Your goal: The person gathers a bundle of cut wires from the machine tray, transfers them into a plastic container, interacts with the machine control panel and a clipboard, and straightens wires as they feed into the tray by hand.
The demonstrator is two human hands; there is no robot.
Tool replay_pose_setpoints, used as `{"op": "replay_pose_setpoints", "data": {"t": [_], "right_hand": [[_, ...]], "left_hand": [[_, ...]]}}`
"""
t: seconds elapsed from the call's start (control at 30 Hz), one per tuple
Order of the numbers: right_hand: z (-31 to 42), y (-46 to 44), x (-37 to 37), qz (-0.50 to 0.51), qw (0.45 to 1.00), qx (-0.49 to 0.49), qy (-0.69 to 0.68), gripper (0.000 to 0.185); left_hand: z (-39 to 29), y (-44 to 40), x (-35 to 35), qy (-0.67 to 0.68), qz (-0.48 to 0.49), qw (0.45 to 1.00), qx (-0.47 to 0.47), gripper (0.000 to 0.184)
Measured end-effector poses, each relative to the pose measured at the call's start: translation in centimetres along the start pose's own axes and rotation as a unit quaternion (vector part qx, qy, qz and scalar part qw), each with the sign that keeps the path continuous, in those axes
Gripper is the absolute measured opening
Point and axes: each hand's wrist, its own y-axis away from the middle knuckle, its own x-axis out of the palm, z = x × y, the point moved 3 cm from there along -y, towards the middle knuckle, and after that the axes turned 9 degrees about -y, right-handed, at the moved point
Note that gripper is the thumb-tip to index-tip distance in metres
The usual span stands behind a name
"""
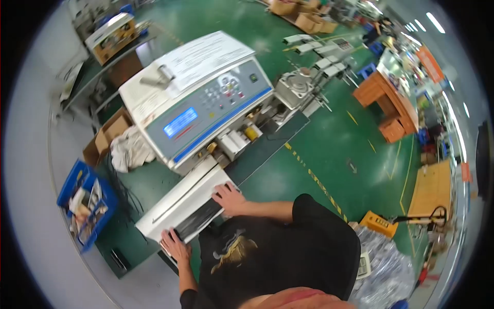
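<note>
A long white tray (180, 198) slants in front of me below the machine. In its lower channel lies a bundle of thin black strands, apparently wires (198, 219). My left hand (177, 250) is at the bundle's lower left end, its fingers curled over the wires and the tray edge. Toward the upper right end, my right hand (230, 200) has its fingers bent over the same wires, fingertips reaching the white surface. Both thumbs are hidden. Behind the tray stands a white and blue machine (206, 103) with a lit blue display.
A blue bin (85, 206) of mixed parts stands at the left, near a white cloth (131, 149) and a cardboard box (110, 131). More black strands lie on the green bench (149, 180). A wooden desk (388, 105) and a yellow pallet jack (379, 224) are on the right.
</note>
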Motion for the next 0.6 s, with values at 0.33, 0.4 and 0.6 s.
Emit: {"op": "replay_pose_setpoints", "data": {"t": [0.33, 0.4, 0.6], "right_hand": [[1.0, 1.6, 0.5, 0.012, 0.998, -0.039, -0.055, 0.078], [0.7, 1.3, 1.5, -0.011, 0.997, -0.024, -0.073, 0.076], [1.0, 0.5, 1.3, -0.065, 0.987, 0.040, -0.144, 0.077]], "left_hand": [[0.9, 1.2, 0.3, 0.018, 0.122, 0.992, 0.012, 0.101], [1.6, 1.3, 1.6, 0.045, 0.074, 0.996, -0.012, 0.091], [1.2, 1.1, 1.4, 0.117, 0.012, 0.990, -0.076, 0.093]]}}
